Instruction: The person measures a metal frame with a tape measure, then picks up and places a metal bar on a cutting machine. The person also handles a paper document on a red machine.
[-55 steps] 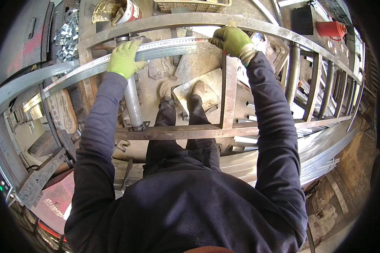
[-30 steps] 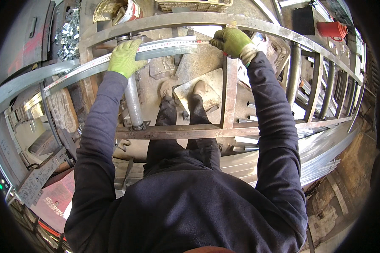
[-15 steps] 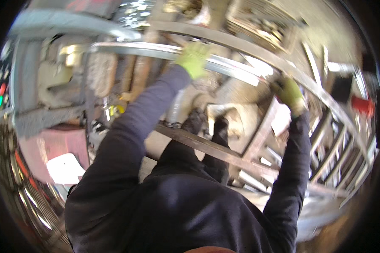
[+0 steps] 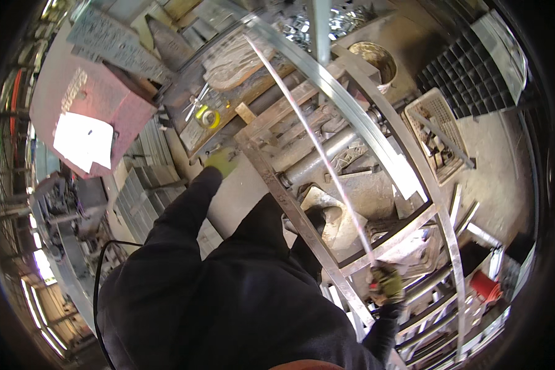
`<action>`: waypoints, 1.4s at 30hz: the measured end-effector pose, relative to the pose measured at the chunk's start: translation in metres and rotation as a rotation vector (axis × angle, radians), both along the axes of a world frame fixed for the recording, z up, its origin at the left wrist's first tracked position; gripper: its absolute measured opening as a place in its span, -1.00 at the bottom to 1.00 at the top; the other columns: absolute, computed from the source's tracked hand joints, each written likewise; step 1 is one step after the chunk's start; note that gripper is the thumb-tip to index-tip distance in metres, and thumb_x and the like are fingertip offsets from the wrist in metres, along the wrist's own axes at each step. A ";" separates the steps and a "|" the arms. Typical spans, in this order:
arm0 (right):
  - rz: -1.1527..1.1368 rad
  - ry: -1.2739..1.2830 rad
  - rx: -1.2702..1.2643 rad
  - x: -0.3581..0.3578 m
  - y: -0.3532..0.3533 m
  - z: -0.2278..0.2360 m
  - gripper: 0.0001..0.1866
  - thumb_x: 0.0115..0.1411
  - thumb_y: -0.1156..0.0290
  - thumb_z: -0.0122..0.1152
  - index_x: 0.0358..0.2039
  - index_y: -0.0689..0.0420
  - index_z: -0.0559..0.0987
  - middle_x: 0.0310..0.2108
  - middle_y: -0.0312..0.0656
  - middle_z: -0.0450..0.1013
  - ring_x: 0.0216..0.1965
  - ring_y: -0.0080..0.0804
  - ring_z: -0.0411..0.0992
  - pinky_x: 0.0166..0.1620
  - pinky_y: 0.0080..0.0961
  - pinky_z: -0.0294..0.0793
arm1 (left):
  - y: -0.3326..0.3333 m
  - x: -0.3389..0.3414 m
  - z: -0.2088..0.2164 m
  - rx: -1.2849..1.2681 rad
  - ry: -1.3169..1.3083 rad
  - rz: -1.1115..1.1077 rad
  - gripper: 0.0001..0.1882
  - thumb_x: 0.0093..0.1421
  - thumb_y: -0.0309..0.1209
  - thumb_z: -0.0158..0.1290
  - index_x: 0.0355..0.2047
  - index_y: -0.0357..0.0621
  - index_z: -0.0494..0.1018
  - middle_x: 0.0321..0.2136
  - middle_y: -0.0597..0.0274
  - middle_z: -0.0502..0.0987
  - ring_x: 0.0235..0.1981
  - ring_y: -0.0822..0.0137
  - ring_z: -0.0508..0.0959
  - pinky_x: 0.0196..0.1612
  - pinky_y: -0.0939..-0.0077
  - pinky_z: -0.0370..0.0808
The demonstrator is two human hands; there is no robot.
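Note:
My right hand (image 4: 387, 282), in a yellow-green glove, is closed around a tape measure with a bit of red showing. From it the pale, thin blade (image 4: 319, 148) stretches up and leftward above a rusty metal frame (image 4: 441, 234). A shiny metal bar (image 4: 357, 120) lies across this frame, beside the blade. My left hand (image 4: 223, 161), gloved alike, is away from the bar, left of the frame's near side rail. Its fingers are smeared by motion. Just beyond it, a yellow ring-shaped thing (image 4: 208, 117) rests on a dark work surface.
A reddish cabinet (image 4: 126, 102) with a white sheet (image 4: 83, 142) stands at the left. Beyond the frame are a bucket (image 4: 376, 58) and a crate (image 4: 438, 102) of scraps. Further right lie a red container (image 4: 485, 287) and several metal lengths. A black cable (image 4: 98, 271) hangs by my left side.
My left hand has left the metal bar and moved back toward my body. My right hand has come nearer, with the tape blade now stretched out from it. My view has turned leftward.

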State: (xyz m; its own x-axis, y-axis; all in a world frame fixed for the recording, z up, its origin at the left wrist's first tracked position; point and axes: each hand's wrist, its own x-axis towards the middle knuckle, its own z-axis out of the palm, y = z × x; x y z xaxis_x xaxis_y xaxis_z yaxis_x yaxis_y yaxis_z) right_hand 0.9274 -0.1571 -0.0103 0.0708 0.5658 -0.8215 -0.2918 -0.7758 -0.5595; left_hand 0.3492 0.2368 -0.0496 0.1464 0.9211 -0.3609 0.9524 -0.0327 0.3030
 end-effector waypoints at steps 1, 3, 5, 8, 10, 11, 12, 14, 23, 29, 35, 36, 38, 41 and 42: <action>0.073 -0.061 0.022 -0.024 0.000 -0.004 -0.75 0.28 0.48 0.36 -0.03 0.15 0.66 -0.33 -0.30 0.60 -0.42 -0.60 0.48 -0.33 -0.61 0.51 | -0.011 -0.038 -0.020 -0.096 0.069 0.050 -0.46 0.29 0.02 0.10 0.07 -0.12 0.54 0.07 -0.13 0.58 0.12 -0.08 0.55 0.19 0.18 0.46; 0.159 0.128 -0.002 -0.061 0.002 -0.003 -0.73 0.26 0.45 0.40 -0.03 0.16 0.68 -0.31 -0.28 0.63 -0.35 -0.58 0.52 -0.25 -0.62 0.54 | -0.027 -0.098 -0.062 -0.360 0.177 0.285 -0.39 0.24 0.06 0.13 0.09 -0.15 0.53 0.10 -0.12 0.57 0.13 -0.08 0.56 0.22 0.19 0.45; 0.292 0.039 0.066 -0.104 0.012 -0.012 -0.73 0.29 0.39 0.38 -0.04 0.21 0.70 -0.32 -0.34 0.63 -0.39 -0.59 0.49 -0.28 -0.58 0.53 | -0.043 -0.135 -0.102 -0.427 0.167 0.359 -0.30 0.21 0.12 0.15 0.14 -0.19 0.50 0.15 -0.14 0.54 0.17 -0.08 0.53 0.25 0.20 0.43; 0.226 0.193 -0.137 -0.153 0.020 -0.009 -0.75 0.32 0.38 0.35 -0.05 0.20 0.71 -0.30 -0.34 0.63 -0.35 -0.60 0.52 -0.30 -0.60 0.49 | -0.049 -0.173 -0.162 -0.512 0.138 0.497 -0.19 0.19 0.17 0.13 0.24 -0.21 0.42 0.23 -0.18 0.46 0.26 -0.09 0.46 0.31 0.21 0.39; 0.219 0.194 -0.203 -0.185 0.032 -0.015 -0.75 0.31 0.37 0.38 -0.05 0.19 0.71 -0.33 -0.33 0.62 -0.40 -0.58 0.50 -0.35 -0.61 0.47 | -0.033 -0.196 -0.214 -0.474 0.101 0.630 -0.13 0.19 0.19 0.12 0.31 -0.21 0.33 0.28 -0.18 0.42 0.30 -0.09 0.42 0.34 0.21 0.36; 0.263 0.151 -0.307 -0.197 0.035 -0.014 -0.75 0.31 0.37 0.39 -0.05 0.18 0.71 -0.34 -0.32 0.62 -0.42 -0.56 0.50 -0.37 -0.61 0.46 | -0.031 -0.208 -0.243 -0.436 0.090 0.718 -0.10 0.19 0.19 0.13 0.34 -0.20 0.28 0.29 -0.15 0.40 0.31 -0.08 0.41 0.34 0.21 0.35; 0.313 0.176 -0.319 -0.206 0.039 -0.014 -0.76 0.32 0.39 0.37 -0.04 0.17 0.71 -0.37 -0.31 0.60 -0.44 -0.52 0.49 -0.39 -0.61 0.43 | -0.019 -0.218 -0.276 -0.392 0.092 0.791 -0.07 0.20 0.20 0.13 0.38 -0.19 0.23 0.31 -0.13 0.39 0.33 -0.07 0.40 0.35 0.21 0.35; 0.284 0.219 -0.306 -0.228 0.052 -0.024 -0.78 0.36 0.42 0.31 -0.03 0.17 0.70 -0.27 -0.20 0.65 -0.31 -0.46 0.58 -0.24 -0.54 0.58 | 0.021 -0.240 -0.345 -0.008 -1.004 1.937 -0.24 0.36 0.06 0.00 0.38 -0.20 0.23 0.32 -0.03 0.40 0.33 -0.02 0.39 0.33 0.00 0.35; 0.297 0.077 -0.157 -0.281 0.091 -0.052 -0.63 0.24 0.67 0.31 0.07 0.33 0.59 -0.06 -0.04 0.63 -0.05 -0.30 0.60 0.04 -0.32 0.65 | 0.077 -0.270 -0.436 0.507 -1.999 2.094 -0.56 0.48 -0.31 -0.19 0.24 -0.29 0.38 0.21 -0.04 0.50 0.23 0.02 0.47 0.30 0.04 0.43; 0.373 -0.096 -0.098 -0.288 0.109 -0.059 -0.68 0.21 0.59 0.41 -0.02 0.29 0.65 -0.10 -0.11 0.65 -0.15 -0.41 0.60 -0.03 -0.41 0.61 | 0.096 -0.209 -0.456 0.352 -2.011 2.034 -0.63 0.49 -0.29 -0.18 0.12 -0.17 0.49 0.08 0.07 0.60 0.11 0.10 0.57 0.17 0.11 0.52; 0.337 -0.120 -0.190 -0.293 0.119 -0.056 -0.77 0.31 0.40 0.39 -0.08 0.23 0.70 -0.21 -0.23 0.68 -0.22 -0.55 0.58 -0.14 -0.52 0.58 | 0.104 -0.221 -0.475 0.093 -2.047 2.036 -0.69 0.47 -0.32 -0.14 -0.05 -0.09 0.61 -0.11 0.12 0.69 -0.06 0.14 0.66 -0.05 0.15 0.62; 0.336 -0.107 -0.174 -0.292 0.121 -0.056 -0.77 0.30 0.40 0.39 -0.08 0.23 0.71 -0.21 -0.24 0.68 -0.23 -0.55 0.58 -0.15 -0.53 0.58 | 0.106 -0.224 -0.476 0.073 -2.130 2.045 -0.69 0.46 -0.33 -0.13 -0.06 -0.10 0.61 -0.10 0.13 0.69 -0.07 0.14 0.66 -0.09 0.16 0.61; 0.322 -0.084 -0.219 -0.291 0.122 -0.056 -0.77 0.30 0.43 0.39 -0.07 0.23 0.70 -0.22 -0.24 0.68 -0.22 -0.55 0.58 -0.13 -0.55 0.59 | 0.109 -0.227 -0.477 0.147 -2.029 2.227 -0.70 0.46 -0.35 -0.13 -0.07 -0.10 0.60 -0.08 0.13 0.68 -0.10 0.14 0.66 -0.18 0.18 0.60; 0.364 -0.113 -0.207 -0.288 0.122 -0.057 -0.78 0.30 0.45 0.38 -0.07 0.24 0.70 -0.20 -0.24 0.68 -0.20 -0.56 0.57 -0.11 -0.55 0.58 | 0.113 -0.225 -0.477 0.133 -2.086 2.197 -0.72 0.46 -0.34 -0.13 -0.10 -0.09 0.60 -0.11 0.19 0.69 -0.15 0.18 0.65 -0.26 0.23 0.54; 0.325 -0.076 -0.200 -0.289 0.121 -0.059 -0.77 0.30 0.45 0.38 -0.07 0.24 0.70 -0.20 -0.24 0.68 -0.19 -0.56 0.57 -0.11 -0.55 0.58 | 0.113 -0.224 -0.477 0.105 -2.117 2.128 -0.72 0.46 -0.35 -0.13 -0.10 -0.11 0.60 -0.11 0.19 0.69 -0.14 0.19 0.65 -0.25 0.22 0.54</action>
